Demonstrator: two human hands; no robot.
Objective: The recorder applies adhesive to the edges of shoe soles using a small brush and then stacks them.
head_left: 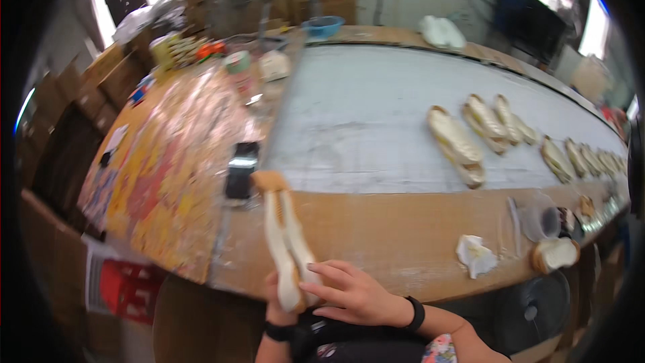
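A pair of long, narrow shoe soles (285,255), white on the inner face with tan edges, is tilted over the near edge of the table. A tan block-like end (269,180) shows at their far tip. My left hand (277,306) is wrapped round the near end from below, its fingers partly hidden behind the soles. From the right, my right hand (356,294) reaches across with fingers apart, the fingertips on or close to the right-hand sole. Beyond the soles lies a dark phone (242,171).
On the grey-white belt (336,121) stand several cream shoes (455,144) in a row to the right. A crumpled tissue (476,255), a clear plastic cup (539,218) and another sole piece (556,254) sit at the near right. A blue basin (322,26) is far back.
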